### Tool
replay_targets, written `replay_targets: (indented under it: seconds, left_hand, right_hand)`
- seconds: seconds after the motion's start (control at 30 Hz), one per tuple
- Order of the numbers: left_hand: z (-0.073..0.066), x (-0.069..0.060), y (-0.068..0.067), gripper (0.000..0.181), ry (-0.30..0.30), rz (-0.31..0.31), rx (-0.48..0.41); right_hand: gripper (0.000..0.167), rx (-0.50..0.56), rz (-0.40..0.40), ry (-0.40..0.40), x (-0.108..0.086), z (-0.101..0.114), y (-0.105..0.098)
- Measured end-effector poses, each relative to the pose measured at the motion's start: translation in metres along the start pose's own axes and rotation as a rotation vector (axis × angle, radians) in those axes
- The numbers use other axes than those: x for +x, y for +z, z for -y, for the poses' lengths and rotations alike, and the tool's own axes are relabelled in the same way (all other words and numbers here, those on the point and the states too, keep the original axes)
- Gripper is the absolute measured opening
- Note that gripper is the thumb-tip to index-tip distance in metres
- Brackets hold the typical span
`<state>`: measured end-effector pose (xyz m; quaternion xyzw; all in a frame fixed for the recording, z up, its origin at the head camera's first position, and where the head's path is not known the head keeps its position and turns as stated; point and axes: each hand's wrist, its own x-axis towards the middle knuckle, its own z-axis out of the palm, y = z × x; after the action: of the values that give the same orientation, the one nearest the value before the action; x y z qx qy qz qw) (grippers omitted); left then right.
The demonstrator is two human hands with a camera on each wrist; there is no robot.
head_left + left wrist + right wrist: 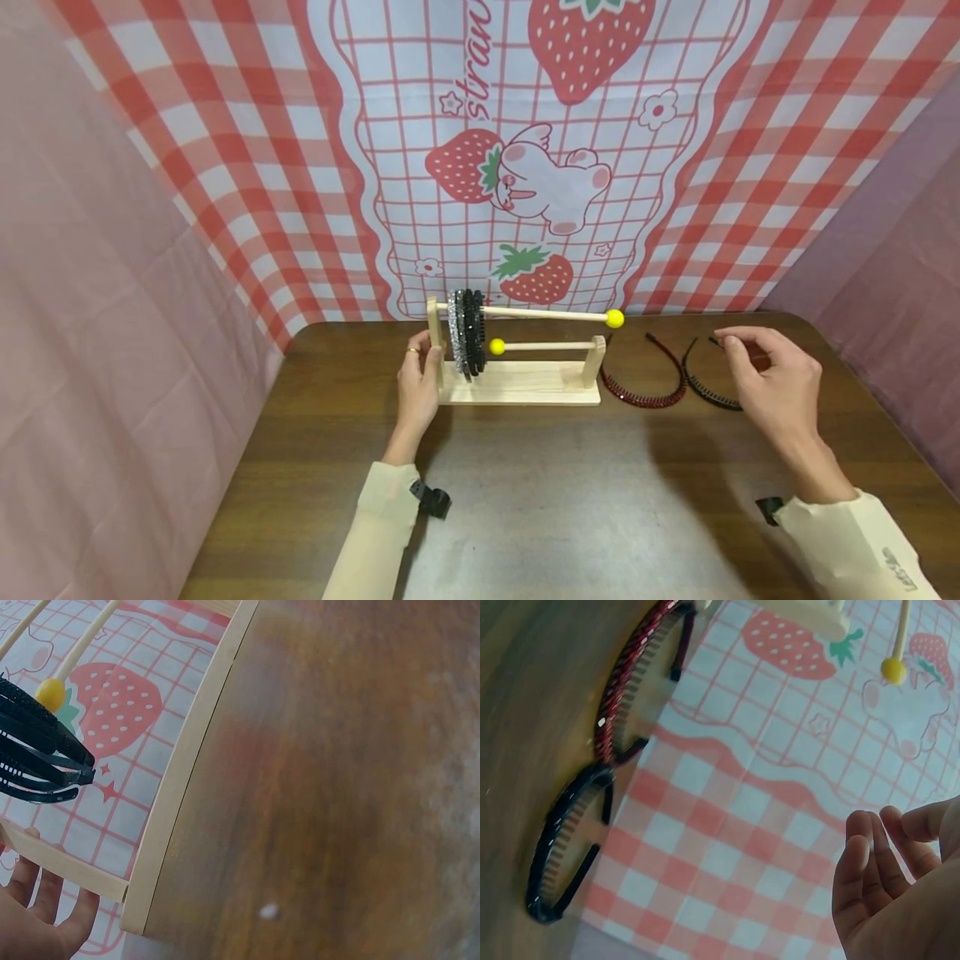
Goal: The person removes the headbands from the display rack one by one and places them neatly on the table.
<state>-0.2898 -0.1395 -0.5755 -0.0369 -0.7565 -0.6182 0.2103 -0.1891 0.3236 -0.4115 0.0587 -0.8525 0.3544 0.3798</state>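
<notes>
My left hand (417, 387) grips the left post (67, 866) of a pale wooden headband stand (525, 385), its fingers behind the post in the left wrist view. A silver glittery headband (455, 333) and black headbands (473, 333) hang together on the upper rod, close to that post. My right hand (780, 379) hovers in the air at the right with fingers loosely bent and nothing between them. Beneath and beside it a black toothed headband (708, 395) lies on the table. A dark red headband (648, 402) lies between that one and the stand.
A yellow ball (615, 318) caps the upper rod, and another yellow ball (497, 347) caps the lower rod, which bears no headband. The brown wooden table (540, 517) ends at the back against a red-checked strawberry cloth (300, 167). Pink curtains (105, 333) hang at the sides.
</notes>
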Motion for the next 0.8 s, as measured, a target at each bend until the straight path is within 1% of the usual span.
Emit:
replay_targets:
  seconds: [0.1,0.17,0.23,0.4,0.47,0.7,0.8]
  left_hand:
    - [0.001,0.000,0.000,0.039,-0.005,0.006,-0.004]
    - [0.004,0.000,0.000,0.039,-0.014,0.003,-0.002]
    - [0.002,-0.001,0.000,0.040,0.002,0.005,-0.015]
    - [0.002,-0.001,-0.001,0.038,0.014,0.002,0.007]
    - [0.005,0.000,0.000,0.037,0.002,-0.001,0.023]
    - [0.012,0.003,0.000,0.036,-0.010,0.023,-0.005]
    - [0.014,0.003,-0.001,0.034,-0.017,0.020,-0.021]
  right_hand:
    - [0.015,0.017,0.001,-0.034,-0.001,0.008,0.004]
    - [0.015,0.035,0.003,-0.052,-0.002,0.013,0.006]
    - [0.015,0.057,0.004,-0.061,-0.003,0.018,0.009]
    - [0.016,0.103,0.001,-0.049,-0.006,0.027,0.017]
    - [0.016,0.118,0.003,-0.047,-0.008,0.031,0.020]
    - [0.017,0.175,0.007,-0.054,-0.012,0.044,0.031]
    - [0.017,0.198,0.006,-0.056,-0.013,0.050,0.039]
